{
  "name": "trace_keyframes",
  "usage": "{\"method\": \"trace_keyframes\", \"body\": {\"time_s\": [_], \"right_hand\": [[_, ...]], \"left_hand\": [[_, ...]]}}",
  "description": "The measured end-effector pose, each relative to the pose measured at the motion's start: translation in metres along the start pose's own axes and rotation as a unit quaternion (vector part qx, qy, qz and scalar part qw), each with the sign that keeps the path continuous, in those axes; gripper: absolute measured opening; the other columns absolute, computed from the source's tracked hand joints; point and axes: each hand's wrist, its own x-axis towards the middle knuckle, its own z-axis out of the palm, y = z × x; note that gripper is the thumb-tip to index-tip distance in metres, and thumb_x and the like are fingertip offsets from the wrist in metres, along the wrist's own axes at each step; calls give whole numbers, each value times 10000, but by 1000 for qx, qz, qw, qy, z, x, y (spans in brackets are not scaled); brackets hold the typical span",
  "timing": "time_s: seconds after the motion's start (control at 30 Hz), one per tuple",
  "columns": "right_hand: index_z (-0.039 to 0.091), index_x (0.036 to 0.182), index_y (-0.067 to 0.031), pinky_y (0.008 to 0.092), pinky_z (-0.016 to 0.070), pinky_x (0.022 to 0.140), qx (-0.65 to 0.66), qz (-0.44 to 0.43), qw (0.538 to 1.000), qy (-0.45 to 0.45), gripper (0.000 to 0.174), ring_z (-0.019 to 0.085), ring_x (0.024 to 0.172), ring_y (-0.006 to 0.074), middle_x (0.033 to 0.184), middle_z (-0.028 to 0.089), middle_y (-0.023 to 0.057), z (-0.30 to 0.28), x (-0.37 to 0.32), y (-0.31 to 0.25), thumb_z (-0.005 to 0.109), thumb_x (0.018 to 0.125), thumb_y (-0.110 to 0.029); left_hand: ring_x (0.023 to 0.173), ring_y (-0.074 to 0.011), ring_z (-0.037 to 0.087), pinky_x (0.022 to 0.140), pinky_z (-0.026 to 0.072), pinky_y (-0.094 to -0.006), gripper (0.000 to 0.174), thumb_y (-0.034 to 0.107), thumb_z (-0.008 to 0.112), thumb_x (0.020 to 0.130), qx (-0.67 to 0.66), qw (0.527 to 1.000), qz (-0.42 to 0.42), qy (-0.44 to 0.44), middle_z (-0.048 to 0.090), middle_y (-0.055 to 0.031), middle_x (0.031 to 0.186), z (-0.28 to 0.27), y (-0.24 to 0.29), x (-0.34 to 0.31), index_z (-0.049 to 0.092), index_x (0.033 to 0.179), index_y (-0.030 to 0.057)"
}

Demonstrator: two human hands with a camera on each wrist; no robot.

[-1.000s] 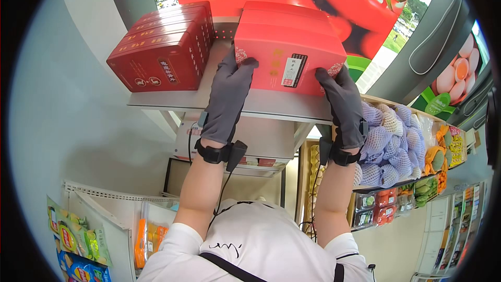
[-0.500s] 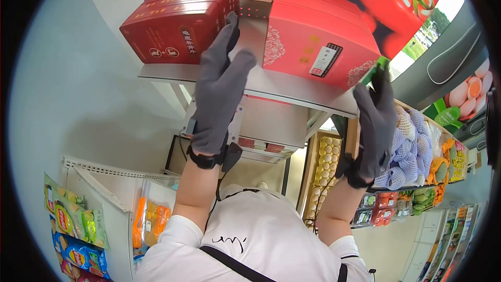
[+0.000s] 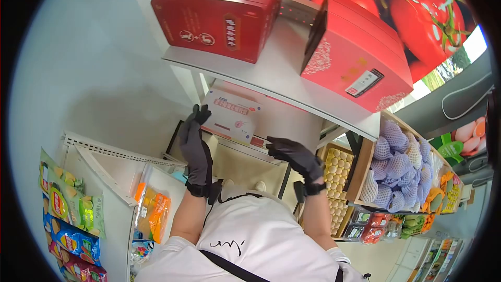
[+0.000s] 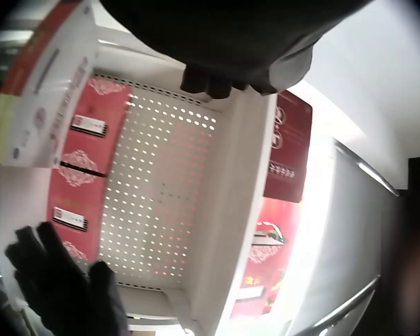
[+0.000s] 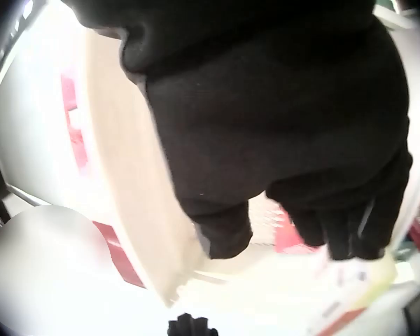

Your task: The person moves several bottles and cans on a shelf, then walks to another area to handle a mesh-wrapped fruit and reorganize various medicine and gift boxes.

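Note:
Both hands wear dark grey gloves and are held low, below the upper shelf. My left hand has its fingertips right at the left edge of a white box with red print, on the lower shelf. To the right of that box, my right hand is apart from it, fingers extended and relaxed, with nothing in them. Pink boxes with white labels lie on the lower shelf beside the white box in the left wrist view. The right hand fills much of the right wrist view.
Dark red boxes and pink-red boxes stand on the upper shelf, above the hands. On the right are egg trays and a crate of net-wrapped fruit. Bags of chips hang at the left.
Both hands have let go of the pink-red box on the upper shelf and come down to the lower shelf. The view has tilted down, showing the white box there.

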Motion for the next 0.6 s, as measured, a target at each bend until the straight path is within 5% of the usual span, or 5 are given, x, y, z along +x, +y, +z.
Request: {"method": "trace_keyframes", "body": {"time_s": [0.07,0.13,0.23,0.43,0.6], "right_hand": [[632,1665,10,439,648,1135,-95,-30,995,-19,604,778,1333,275,1463,785,169,-14,42,85,736,1191,-349],[646,1642,-22,437,667,1100,-188,-62,980,-36,601,789,1292,274,1399,792,146,-5,63,113,740,1196,-414],[613,1668,-97,356,640,1042,159,213,953,144,553,757,1125,215,1230,793,94,55,80,68,679,1229,-427],[600,1599,-65,388,661,989,266,188,944,57,652,749,1106,255,1251,760,160,31,146,157,645,1211,-587],[637,1529,-4,396,669,909,288,146,944,72,788,754,983,254,1215,760,174,60,155,135,629,1175,-708]], "left_hand": [[1420,-358,759,1287,527,-471,462,176,525,1247,23,991,-131,12,768,-233,1564,-26,-17,-5,647,1618,-71],[1406,-346,767,1279,533,-460,465,175,527,1247,28,988,-148,17,775,-239,1549,-45,-27,-14,648,1620,-74],[1377,-322,782,1262,545,-438,472,173,529,1245,33,983,-180,23,789,-252,1518,-68,-33,-27,650,1625,-80],[1356,-342,787,1226,578,-435,468,156,554,1235,45,966,-250,43,778,-269,1528,-107,-25,-53,642,1612,-107],[1345,-350,790,1219,587,-440,461,129,569,1223,20,958,-280,53,773,-270,1533,-124,-21,-61,642,1613,-107]]}}
